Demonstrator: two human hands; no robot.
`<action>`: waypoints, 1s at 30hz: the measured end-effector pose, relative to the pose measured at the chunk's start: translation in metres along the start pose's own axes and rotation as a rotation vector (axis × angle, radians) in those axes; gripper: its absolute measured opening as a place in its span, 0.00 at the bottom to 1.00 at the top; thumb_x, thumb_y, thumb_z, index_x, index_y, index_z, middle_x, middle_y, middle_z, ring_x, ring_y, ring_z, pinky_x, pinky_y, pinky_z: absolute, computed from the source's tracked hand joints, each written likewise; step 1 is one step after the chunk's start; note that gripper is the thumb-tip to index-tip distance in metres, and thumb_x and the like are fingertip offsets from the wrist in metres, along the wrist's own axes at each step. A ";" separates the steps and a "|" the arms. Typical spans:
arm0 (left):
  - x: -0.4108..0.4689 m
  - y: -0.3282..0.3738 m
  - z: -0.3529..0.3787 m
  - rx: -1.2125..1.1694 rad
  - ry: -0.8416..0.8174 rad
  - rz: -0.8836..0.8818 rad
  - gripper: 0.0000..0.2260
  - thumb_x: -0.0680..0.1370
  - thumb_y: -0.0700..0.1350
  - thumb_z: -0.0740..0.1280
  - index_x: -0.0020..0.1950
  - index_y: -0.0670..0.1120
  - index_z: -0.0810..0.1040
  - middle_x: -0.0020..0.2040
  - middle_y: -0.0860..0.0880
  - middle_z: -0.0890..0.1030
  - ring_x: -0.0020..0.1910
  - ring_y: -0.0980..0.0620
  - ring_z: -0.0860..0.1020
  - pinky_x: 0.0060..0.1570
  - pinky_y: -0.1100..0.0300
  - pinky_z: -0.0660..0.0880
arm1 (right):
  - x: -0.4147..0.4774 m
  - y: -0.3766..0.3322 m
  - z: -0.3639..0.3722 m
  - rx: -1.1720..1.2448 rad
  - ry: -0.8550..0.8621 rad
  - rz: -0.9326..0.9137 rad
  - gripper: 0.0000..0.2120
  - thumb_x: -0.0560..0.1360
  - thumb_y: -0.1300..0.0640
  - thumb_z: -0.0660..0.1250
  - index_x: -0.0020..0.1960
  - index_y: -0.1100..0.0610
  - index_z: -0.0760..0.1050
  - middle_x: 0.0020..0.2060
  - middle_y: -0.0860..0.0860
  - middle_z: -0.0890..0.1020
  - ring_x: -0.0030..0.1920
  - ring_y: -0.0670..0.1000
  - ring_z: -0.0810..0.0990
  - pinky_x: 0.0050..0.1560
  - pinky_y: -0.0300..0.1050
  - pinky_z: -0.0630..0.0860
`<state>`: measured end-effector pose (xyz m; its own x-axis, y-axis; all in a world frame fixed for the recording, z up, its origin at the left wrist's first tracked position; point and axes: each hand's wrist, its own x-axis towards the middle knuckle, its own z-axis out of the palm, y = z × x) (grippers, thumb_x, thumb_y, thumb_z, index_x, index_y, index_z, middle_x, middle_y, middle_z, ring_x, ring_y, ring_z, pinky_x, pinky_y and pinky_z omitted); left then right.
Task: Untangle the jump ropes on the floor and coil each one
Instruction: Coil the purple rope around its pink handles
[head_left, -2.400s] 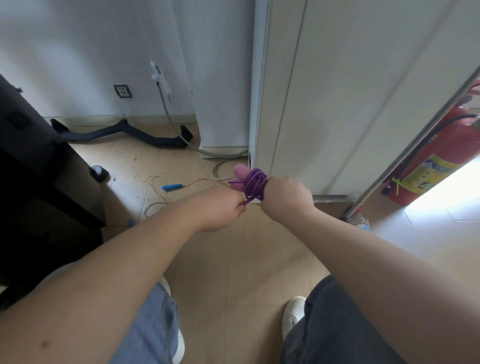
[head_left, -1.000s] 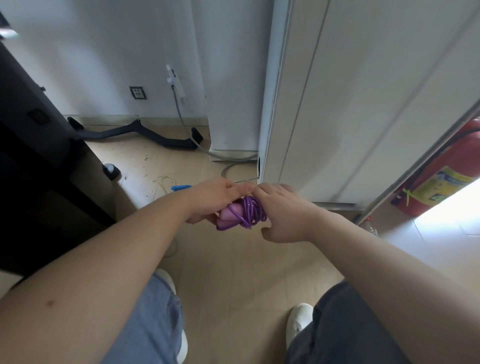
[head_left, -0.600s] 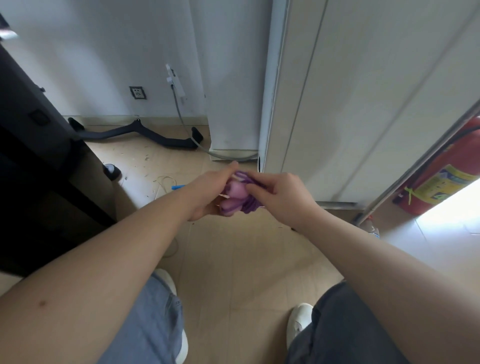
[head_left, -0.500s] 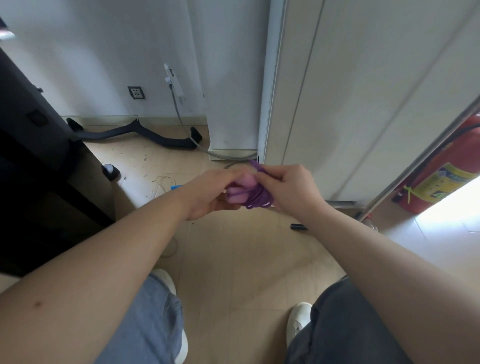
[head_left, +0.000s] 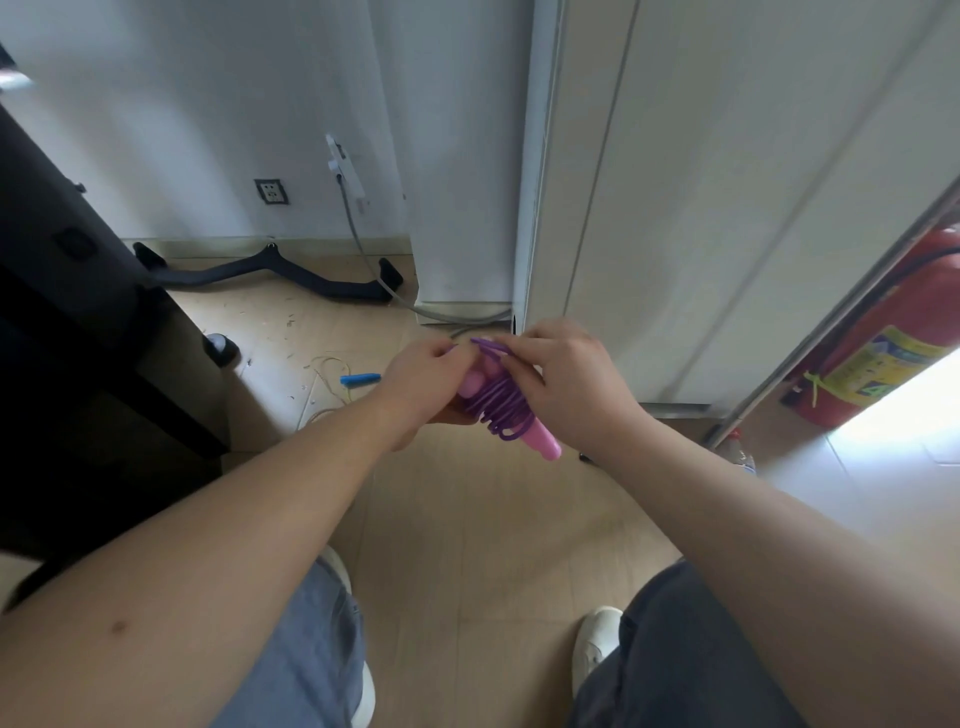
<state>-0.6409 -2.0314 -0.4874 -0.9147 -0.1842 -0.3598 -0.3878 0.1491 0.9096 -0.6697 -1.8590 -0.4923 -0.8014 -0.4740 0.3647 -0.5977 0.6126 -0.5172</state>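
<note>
I hold a purple jump rope wound in tight turns around its pink handles at chest height over the floor. My left hand grips the bundle from the left, fingers curled under it. My right hand holds it from the right and pinches the loose purple rope end at the top. One pink handle tip sticks out below my right hand. On the floor behind lies a second rope, a thin pale cord with a blue handle.
A dark cabinet stands at the left, with a black curved bar and a grey cable by the wall. White cabinet panels rise ahead. A red fire extinguisher and a metal pole stand at the right.
The bundle has turned between my hands, so a pink handle now points down and right. My right hand has shifted over the coils and pinches the rope end at the top.
</note>
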 end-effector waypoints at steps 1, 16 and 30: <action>-0.001 0.000 0.000 -0.018 -0.011 -0.026 0.11 0.79 0.50 0.67 0.54 0.43 0.81 0.46 0.40 0.85 0.42 0.43 0.86 0.45 0.48 0.84 | 0.001 0.002 0.001 -0.009 -0.021 -0.012 0.11 0.81 0.57 0.65 0.58 0.54 0.84 0.43 0.52 0.81 0.48 0.54 0.75 0.47 0.43 0.67; -0.008 0.007 -0.009 -0.292 -0.194 -0.228 0.16 0.78 0.52 0.70 0.60 0.43 0.80 0.53 0.39 0.84 0.50 0.40 0.85 0.49 0.52 0.82 | 0.005 0.012 -0.004 0.034 -0.021 0.010 0.08 0.80 0.60 0.65 0.49 0.60 0.82 0.39 0.53 0.80 0.44 0.53 0.74 0.46 0.46 0.70; 0.002 -0.009 -0.002 0.097 -0.052 -0.099 0.17 0.74 0.55 0.73 0.52 0.43 0.82 0.48 0.44 0.85 0.42 0.48 0.86 0.48 0.53 0.84 | 0.001 -0.003 0.014 -0.433 -0.348 -0.087 0.06 0.69 0.62 0.71 0.44 0.56 0.76 0.36 0.49 0.70 0.38 0.52 0.67 0.41 0.43 0.64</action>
<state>-0.6389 -2.0349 -0.4955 -0.8750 -0.1526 -0.4594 -0.4834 0.2264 0.8456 -0.6680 -1.8701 -0.5009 -0.7380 -0.6704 0.0769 -0.6747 0.7307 -0.1045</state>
